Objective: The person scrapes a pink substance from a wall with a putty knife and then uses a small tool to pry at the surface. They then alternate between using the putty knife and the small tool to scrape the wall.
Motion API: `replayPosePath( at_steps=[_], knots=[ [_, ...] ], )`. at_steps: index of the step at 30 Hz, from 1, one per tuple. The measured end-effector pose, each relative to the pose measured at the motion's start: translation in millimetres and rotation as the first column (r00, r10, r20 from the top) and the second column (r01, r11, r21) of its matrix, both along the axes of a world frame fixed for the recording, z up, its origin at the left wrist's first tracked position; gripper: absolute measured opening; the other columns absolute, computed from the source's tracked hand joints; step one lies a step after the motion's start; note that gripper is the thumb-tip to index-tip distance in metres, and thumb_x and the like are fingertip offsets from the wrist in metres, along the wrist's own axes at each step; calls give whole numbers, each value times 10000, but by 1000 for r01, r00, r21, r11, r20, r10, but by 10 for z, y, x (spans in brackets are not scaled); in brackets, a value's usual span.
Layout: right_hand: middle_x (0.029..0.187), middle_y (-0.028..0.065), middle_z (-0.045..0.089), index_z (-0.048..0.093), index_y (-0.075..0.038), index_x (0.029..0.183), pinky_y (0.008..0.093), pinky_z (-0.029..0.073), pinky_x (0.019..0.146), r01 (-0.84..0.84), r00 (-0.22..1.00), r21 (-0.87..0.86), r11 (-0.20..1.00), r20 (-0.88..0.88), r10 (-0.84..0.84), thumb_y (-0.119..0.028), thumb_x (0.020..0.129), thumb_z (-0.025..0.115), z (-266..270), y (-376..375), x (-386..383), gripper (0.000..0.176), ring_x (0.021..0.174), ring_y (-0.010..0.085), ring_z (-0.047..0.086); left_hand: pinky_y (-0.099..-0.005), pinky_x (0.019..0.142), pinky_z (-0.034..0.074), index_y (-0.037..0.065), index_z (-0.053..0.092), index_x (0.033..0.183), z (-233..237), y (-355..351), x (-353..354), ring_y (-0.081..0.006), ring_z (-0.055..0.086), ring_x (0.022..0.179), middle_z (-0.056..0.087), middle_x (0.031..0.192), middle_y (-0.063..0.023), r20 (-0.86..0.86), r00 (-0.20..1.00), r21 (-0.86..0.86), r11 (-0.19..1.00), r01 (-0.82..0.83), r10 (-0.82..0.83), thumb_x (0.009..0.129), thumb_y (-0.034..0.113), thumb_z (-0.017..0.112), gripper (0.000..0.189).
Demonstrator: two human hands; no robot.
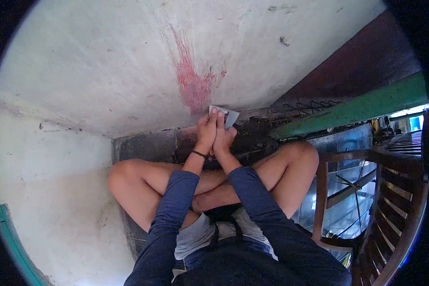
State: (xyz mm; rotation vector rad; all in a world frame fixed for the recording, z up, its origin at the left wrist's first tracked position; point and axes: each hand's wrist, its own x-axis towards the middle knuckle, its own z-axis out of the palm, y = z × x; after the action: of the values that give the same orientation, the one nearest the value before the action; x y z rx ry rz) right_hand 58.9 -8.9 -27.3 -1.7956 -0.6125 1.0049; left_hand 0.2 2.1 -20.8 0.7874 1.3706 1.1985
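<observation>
The left hand (206, 132) and the right hand (224, 138) sit side by side just below the red patch (193, 88), both nearly closed and gripping one grey sheet (232, 117). The sheet projects slightly past the fingertips, below and right of the patch; its visible long edge runs crosswise, sloping down rightward. The right hand is nearer its middle. Contact with the wall (105, 71) around the patch cannot be confirmed.
</observation>
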Motion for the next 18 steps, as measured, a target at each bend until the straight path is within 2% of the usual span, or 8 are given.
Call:
replayPosePath(
  at_steps=[4,7,10,11,14,16,17,18],
  knots=[
    [768,199,682,667,95,823,410,495,681,-24,999,-80,997,28,26,-549,772,691,-184,-32,-9,646,717,304,660,-334,642,463,-38,672,846,-508,-32,62,-142,549,688,646,740,-89,-21,992,-107,986,-124,122,943,433,526,503],
    [777,183,686,671,85,849,409,494,677,-38,998,-149,988,35,44,-561,764,696,28,-78,-12,652,713,294,653,-333,639,459,-42,671,835,-436,-37,47,-139,546,679,644,733,-80,77,990,-173,979,-106,120,931,455,538,524],
    [812,195,692,675,89,889,408,496,692,-48,991,205,978,-114,73,-546,762,708,199,-31,-12,648,755,296,666,-319,681,476,1,662,929,-203,22,-33,-148,556,741,646,858,-52,0,1000,102,994,26,-26,928,504,527,521],
    [858,154,692,669,87,929,371,494,730,-69,993,205,976,-77,87,-489,805,699,254,-35,-14,589,780,207,648,-323,686,477,-1,663,924,-160,24,-48,-148,558,742,648,855,-55,-4,1000,58,998,10,-10,931,503,522,523],
    [864,157,690,665,92,945,363,492,738,-55,998,-99,994,-44,51,-498,812,690,-232,-24,-10,606,798,203,643,-333,694,478,-5,665,911,-274,-52,1,-150,560,740,652,837,-59,-2,1000,-108,994,-26,26,935,501,514,528],
    [863,171,689,662,99,946,370,492,730,-31,995,-33,999,-95,27,-516,801,692,-93,-82,-25,633,793,222,645,-336,690,477,-7,666,903,-392,-23,36,-150,558,731,655,812,-60,32,995,-205,975,-84,93,934,501,514,532],
    [845,183,690,660,101,941,383,494,724,-41,997,23,999,-66,43,-526,794,693,-35,-112,12,645,774,241,650,-338,690,476,-9,668,911,-471,-37,57,-152,560,729,656,810,-63,-18,998,-98,994,-57,55,931,499,518,530],
    [827,196,690,658,102,936,396,495,717,-57,997,89,994,-40,61,-536,787,693,101,-63,8,656,755,260,656,-341,690,474,-11,670,919,-225,-6,37,-154,561,728,657,808,-67,-74,997,20,999,-26,28,929,498,523,529]
  ],
)
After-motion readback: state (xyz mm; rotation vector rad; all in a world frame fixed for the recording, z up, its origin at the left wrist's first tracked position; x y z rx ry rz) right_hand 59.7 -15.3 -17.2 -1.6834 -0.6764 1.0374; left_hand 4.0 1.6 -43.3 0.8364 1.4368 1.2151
